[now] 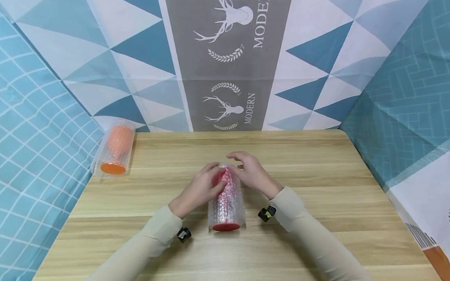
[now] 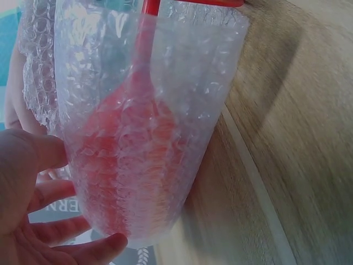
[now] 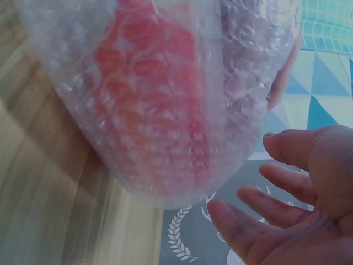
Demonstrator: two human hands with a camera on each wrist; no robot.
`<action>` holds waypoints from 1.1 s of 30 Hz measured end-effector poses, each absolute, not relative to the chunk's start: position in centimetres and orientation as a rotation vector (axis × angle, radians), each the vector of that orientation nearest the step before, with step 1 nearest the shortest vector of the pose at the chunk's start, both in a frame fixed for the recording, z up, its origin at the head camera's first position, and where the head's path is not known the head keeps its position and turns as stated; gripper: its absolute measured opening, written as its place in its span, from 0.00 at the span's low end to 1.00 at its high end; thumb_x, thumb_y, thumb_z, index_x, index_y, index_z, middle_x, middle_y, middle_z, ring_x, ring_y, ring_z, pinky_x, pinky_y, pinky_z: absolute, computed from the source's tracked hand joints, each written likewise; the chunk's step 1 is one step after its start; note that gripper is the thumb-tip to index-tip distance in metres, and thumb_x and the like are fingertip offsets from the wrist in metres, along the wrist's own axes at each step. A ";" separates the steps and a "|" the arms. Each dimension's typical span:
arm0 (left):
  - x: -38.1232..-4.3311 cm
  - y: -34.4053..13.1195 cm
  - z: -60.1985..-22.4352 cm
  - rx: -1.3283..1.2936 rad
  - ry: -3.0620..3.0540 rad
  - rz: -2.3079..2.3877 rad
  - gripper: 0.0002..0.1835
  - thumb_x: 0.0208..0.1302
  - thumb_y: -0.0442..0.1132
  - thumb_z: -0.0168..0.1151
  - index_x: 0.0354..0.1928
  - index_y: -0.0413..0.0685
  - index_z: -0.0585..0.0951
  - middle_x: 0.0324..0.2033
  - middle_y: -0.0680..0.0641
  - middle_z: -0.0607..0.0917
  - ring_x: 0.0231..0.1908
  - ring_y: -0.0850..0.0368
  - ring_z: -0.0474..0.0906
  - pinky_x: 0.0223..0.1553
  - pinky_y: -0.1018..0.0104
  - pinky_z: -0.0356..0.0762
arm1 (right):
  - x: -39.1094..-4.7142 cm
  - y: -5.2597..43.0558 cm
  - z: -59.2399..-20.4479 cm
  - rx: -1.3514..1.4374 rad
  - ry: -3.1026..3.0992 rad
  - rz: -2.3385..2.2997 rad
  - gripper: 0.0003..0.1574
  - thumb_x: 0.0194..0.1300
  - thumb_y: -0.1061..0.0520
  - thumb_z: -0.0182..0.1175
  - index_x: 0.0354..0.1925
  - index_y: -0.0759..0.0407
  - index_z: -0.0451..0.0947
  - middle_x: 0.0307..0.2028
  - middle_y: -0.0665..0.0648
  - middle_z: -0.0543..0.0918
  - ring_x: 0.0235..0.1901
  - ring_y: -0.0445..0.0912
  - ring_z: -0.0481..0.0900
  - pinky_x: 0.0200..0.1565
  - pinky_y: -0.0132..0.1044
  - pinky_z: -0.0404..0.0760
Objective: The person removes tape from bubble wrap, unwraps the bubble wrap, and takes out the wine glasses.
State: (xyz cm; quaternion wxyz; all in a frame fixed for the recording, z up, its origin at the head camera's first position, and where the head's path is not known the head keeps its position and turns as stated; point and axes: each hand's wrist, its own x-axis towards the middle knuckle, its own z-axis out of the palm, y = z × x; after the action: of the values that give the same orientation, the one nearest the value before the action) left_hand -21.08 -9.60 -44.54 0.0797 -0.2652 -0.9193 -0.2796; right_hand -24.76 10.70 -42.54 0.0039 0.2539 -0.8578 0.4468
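A red goblet (image 1: 226, 227) in bubble wrap (image 1: 227, 203) lies in the middle of the wooden table, base towards me. Its stem (image 2: 144, 41) and bowl (image 2: 129, 138) show through the wrap in the left wrist view. My left hand (image 1: 202, 189) holds the far end, thumb across the top and fingertips at the wrap's edge. Beside that end, on the right, my right hand (image 1: 254, 173) has loosely bent, spread fingers. In the right wrist view these fingers (image 3: 276, 204) stand apart from the wrap.
An orange goblet (image 1: 119, 144) in bubble wrap is at the table's back left corner, its base facing me. The wooden table (image 1: 299, 252) meets a patterned wall cloth (image 1: 307, 77) at the back. Blue-tiled cloth (image 1: 17, 156) hangs on the left.
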 end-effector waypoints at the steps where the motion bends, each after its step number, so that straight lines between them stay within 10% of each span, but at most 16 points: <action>1: -21.1 -9.6 -44.5 -0.793 -2.752 -0.833 0.25 0.69 0.43 0.68 0.64 0.41 0.79 0.67 0.30 0.75 0.63 0.35 0.78 0.63 0.46 0.79 | -24.8 10.5 -42.5 0.802 -2.699 1.389 0.23 0.73 0.60 0.63 0.62 0.69 0.77 0.63 0.69 0.79 0.62 0.63 0.78 0.54 0.46 0.87; 33: -21.0 -9.6 -44.5 -0.789 -2.781 -0.913 0.24 0.70 0.42 0.67 0.64 0.41 0.79 0.71 0.34 0.73 0.70 0.39 0.72 0.72 0.47 0.68 | -24.9 11.5 -43.8 0.698 -2.739 1.425 0.15 0.73 0.60 0.63 0.53 0.65 0.83 0.52 0.64 0.87 0.54 0.56 0.86 0.51 0.40 0.88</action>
State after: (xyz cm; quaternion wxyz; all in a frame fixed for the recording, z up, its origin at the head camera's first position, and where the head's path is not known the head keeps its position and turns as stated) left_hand -21.03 -9.63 -44.54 0.0548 -0.2600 -0.9159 -0.3008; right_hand -24.89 11.48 -43.82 -0.0116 0.2205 -0.8652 0.4501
